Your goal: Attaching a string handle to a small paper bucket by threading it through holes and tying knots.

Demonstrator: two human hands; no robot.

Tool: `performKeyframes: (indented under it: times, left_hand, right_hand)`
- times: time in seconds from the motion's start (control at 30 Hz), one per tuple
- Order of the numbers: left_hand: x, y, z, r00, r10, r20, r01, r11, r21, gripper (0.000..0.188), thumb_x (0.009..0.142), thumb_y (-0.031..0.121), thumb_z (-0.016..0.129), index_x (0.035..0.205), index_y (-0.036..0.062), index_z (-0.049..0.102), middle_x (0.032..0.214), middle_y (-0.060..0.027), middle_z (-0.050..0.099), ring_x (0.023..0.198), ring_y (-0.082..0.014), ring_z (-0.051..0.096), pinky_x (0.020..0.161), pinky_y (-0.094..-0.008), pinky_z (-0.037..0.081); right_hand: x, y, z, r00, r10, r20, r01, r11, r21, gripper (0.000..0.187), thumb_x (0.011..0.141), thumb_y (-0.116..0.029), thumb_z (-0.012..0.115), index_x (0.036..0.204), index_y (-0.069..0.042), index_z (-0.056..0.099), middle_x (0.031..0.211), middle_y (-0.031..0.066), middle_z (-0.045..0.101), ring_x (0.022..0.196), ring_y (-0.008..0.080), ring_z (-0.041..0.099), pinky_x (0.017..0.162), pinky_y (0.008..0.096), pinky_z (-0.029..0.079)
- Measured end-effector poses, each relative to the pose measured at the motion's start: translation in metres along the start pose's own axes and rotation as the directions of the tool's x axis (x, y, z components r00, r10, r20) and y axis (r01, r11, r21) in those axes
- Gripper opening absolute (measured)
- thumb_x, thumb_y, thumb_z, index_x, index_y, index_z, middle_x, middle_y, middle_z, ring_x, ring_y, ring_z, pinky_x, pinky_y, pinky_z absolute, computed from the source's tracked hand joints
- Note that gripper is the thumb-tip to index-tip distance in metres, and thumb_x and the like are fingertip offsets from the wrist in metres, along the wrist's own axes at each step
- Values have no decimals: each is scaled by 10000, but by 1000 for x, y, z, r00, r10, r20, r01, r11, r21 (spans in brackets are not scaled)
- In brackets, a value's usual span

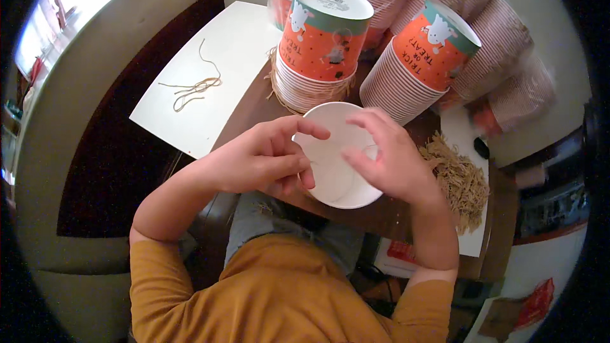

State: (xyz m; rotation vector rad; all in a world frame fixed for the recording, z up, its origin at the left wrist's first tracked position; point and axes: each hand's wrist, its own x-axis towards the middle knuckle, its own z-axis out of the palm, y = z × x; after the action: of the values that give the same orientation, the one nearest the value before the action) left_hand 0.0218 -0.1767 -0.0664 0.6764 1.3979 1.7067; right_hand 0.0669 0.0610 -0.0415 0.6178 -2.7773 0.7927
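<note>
A white paper bucket point(340, 181) stands on the brown table close to my body, its mouth turned up towards me. My left hand point(273, 155) is over its left rim, index finger stretched out and the other fingers loosely bent. A faint thin strand shows by the left fingertips, too fine to make out clearly. My right hand point(397, 159) hovers over the right side of the mouth, slightly blurred, thumb and fingers apart. Behind the bucket are two upside-down stacks of printed orange and green paper buckets, a left stack point(324, 47) and a right stack point(422, 57).
Loose strands of tan twine point(194, 89) lie on a white board point(225, 38) at the left. A heap of cut tan twine point(457, 181) covers part of another white board at the right. Several plastic-wrapped bucket stacks point(486, 41) stand at the back, with a small black object point(481, 148) nearby.
</note>
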Motion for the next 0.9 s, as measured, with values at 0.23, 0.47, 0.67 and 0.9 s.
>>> performKeyframes:
  times: [0.23, 0.47, 0.67, 0.9]
  left_hand:
    - [0, 21, 19, 986, 121, -115, -89, 965, 247, 394, 891, 18, 503, 1267, 33, 389, 780, -52, 635, 607, -71, 560, 537, -209, 449]
    - [1, 15, 5, 975, 120, -188, -80, 975, 207, 479, 891, 86, 587, 1321, 59, 379, 741, -58, 652, 540, -57, 548, 462, -191, 413]
    - [0, 19, 16, 951, 76, -300, -7, 975, 224, 480, 886, 124, 593, 1321, 53, 402, 751, -51, 654, 558, -54, 534, 493, -186, 410]
    - [-13, -38, 19, 829, 244, -504, -24, 915, 403, 327, 884, 23, 580, 1203, -5, 513, 874, -28, 622, 747, -42, 549, 638, -180, 444]
  right_hand:
    - [18, -15, 23, 910, -34, 413, -390, 271, 880, 640, 854, -179, 665, 1352, -22, 294, 1052, 92, 581, 938, 151, 563, 854, 285, 467]
    - [17, -18, 31, 932, 99, 350, -362, 336, 870, 186, 869, -93, 626, 1020, 9, 588, 842, 51, 637, 713, 103, 602, 631, 234, 481]
    - [11, -12, 24, 994, 75, 77, -106, 819, 564, 89, 798, -87, 632, 801, -2, 656, 698, 97, 641, 662, 153, 632, 616, 271, 490]
    - [-4, 16, 13, 930, 164, 330, -307, 840, 447, 113, 811, -92, 635, 848, 10, 667, 700, 31, 637, 655, 64, 562, 602, 233, 459]
